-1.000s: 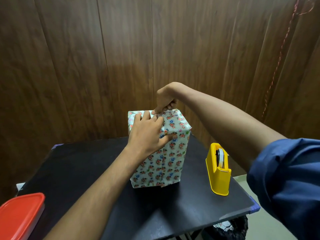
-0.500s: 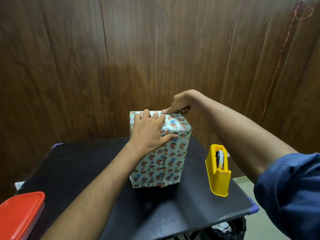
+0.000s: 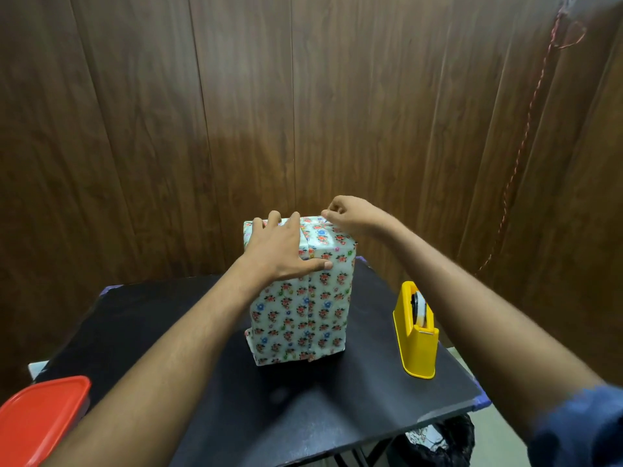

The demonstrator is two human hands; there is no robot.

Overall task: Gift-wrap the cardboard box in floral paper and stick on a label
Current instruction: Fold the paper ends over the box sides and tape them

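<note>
Box (image 3: 300,305) in flower paper stands upright in the middle of the black table (image 3: 337,409); a yellow tape holder (image 3: 416,335) stands near it on the right, apart from it; a red lid (image 3: 40,416) sits at the near left corner; a brown wood wall (image 3: 168,129) is behind, with a red string (image 3: 526,143) hanging on the right; left hand (image 3: 281,251) lies flat over the box top, fingers straight, thumb pressing the front seam; right hand (image 3: 350,215) has curled fingers pinching the paper at the top far right edge; half a second ago that hand was nearer the middle of the top; the box stayed put.
</note>
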